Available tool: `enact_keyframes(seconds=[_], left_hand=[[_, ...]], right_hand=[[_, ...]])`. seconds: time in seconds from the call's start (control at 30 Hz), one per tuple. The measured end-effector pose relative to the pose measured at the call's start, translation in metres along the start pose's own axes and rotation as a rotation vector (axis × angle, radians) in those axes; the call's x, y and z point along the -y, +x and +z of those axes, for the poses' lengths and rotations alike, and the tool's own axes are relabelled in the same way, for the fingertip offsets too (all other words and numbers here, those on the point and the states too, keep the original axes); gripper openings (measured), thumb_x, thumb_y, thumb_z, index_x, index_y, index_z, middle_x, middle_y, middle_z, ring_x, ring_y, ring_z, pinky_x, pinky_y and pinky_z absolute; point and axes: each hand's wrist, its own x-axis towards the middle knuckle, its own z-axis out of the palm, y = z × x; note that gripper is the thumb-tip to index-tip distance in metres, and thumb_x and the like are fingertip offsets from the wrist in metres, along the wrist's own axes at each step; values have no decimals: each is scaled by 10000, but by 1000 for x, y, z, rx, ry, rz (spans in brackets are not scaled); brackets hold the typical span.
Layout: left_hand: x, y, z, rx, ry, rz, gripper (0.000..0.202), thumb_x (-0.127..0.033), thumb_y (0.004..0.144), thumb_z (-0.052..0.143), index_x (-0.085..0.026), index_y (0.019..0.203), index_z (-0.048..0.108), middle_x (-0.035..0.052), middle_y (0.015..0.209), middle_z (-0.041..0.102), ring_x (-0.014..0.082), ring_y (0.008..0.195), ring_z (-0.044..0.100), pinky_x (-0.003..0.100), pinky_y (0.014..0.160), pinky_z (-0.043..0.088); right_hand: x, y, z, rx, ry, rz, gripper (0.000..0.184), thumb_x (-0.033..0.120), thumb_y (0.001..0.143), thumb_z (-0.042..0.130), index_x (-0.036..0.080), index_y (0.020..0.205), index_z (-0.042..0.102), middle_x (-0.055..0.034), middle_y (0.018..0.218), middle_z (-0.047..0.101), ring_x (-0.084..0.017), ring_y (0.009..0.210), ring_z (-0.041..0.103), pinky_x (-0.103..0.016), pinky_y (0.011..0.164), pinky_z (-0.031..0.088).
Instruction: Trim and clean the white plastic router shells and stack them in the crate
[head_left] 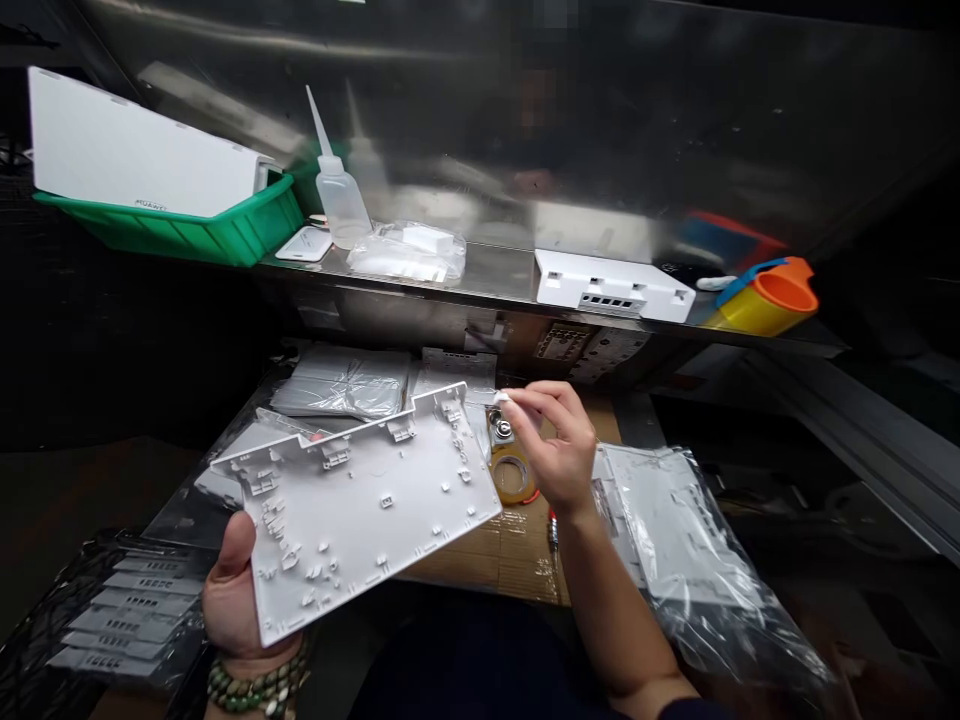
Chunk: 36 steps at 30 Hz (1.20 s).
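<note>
My left hand [238,600] grips the lower left corner of a white plastic housing panel [360,540], thumb on its face. The panel is tilted, and its inner side with clips and small posts faces me. To the right of the panel, apart from it, my right hand [553,445] is raised with thumb and forefinger pinched on a small white piece [501,398]; its kind is too small to tell. Below that hand lie a roll of yellow tape [513,476] and a small round metal item [500,428].
A steel shelf [495,283] carries a green bin [247,225], a squeeze bottle [341,200], a plastic bag [409,252], a white housing [611,285] and a yellow-orange cup [772,300]. Bagged panels [690,520] lie right; stacked panels [341,380] lie behind, slotted panels [124,615] at lower left.
</note>
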Motion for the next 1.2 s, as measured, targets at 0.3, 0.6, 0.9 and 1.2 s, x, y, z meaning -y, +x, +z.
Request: enact_keyframes(seconds=[0.3,0.6,0.9,1.2], left_hand=[[6,-3,1,-56,208,-111,540,-462,1052,258,-322,1433,613,14,1496,589,248,1564,209,513,1283,20],[30,0,11,-426,573,-10,512,-291,992,522,-437,1484,526,-39,1629,436,301,1547,283,529,1295,149],[68,6,26,-453,906,-83,501,-301,965,646,-411,1446,560,-25,1618,456,294,1534,327,441,1281,240],[75,3,19,-388,1153,46,436,-329,984,628,-406,1412,594,-31,1644,410,269,1558,268,423,1297,173]], right_hand=[[-15,-9,18,49,18,38,119,239,953,680,241,1012,783,-34,954,669,-177,898,651,-343,807,533],[-18,-31,20,59,-14,81,99,245,932,713,227,997,786,-44,949,674,-187,891,646,-345,784,528],[48,-59,48,168,213,-6,179,147,925,699,248,1054,772,-48,963,676,-184,900,667,-350,803,569],[42,-65,44,136,87,-88,236,146,916,710,271,1111,754,-60,988,684,-205,914,666,-383,806,567]])
